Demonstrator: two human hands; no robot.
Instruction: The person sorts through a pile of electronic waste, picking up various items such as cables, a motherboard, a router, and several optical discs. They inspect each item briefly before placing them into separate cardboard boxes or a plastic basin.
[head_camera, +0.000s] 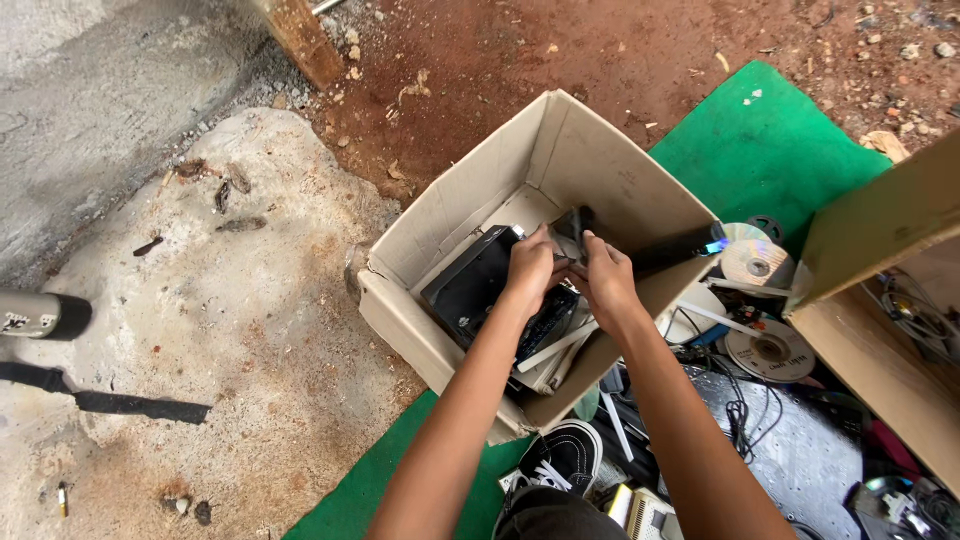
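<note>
1. Left hand and right hand, both clenched on a small dark part held inside the cardboard box.
2. Black flat device lying in the box beneath the hands.
3. Discs and cables heaped right of the box.
4. Green mat; black sneaker just below the box.

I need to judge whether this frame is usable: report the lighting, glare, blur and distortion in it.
Head view: soft, even daylight with weak shadows; the inside of the cardboard box is dimmer, so the dark part held between the left hand and right hand is hard to read; rainbow glare on the discs; focus sharp throughout; wide-angle bending at the edges.
</note>
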